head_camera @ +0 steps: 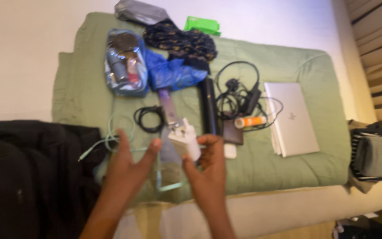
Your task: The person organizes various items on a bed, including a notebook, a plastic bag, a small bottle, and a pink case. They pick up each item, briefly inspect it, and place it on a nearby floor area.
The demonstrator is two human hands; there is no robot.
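Nearest to the camera, the two hands are meeting above the front edge of the bed. The right hand [208,166] is holding a white blocky plug adapter [185,140], its fingers [208,140] closed around the lower end, so the adapter is lifted in the air between both hands, tilted. The left hand [129,161] is standing open just beside it, fingers spread and holding nothing. The step in hand looks like picking up and inspecting the adapter.

Under the hands, a clear plastic pouch [169,170] is lying on the green padded quilt [315,66]. A thin pale green cable [111,139] is curling to the left, near a black fabric bag [23,172]. Further out are lying a coiled black cable [149,117], a black tube [208,106], an orange cylinder [249,121] and a closed silver laptop [292,119].
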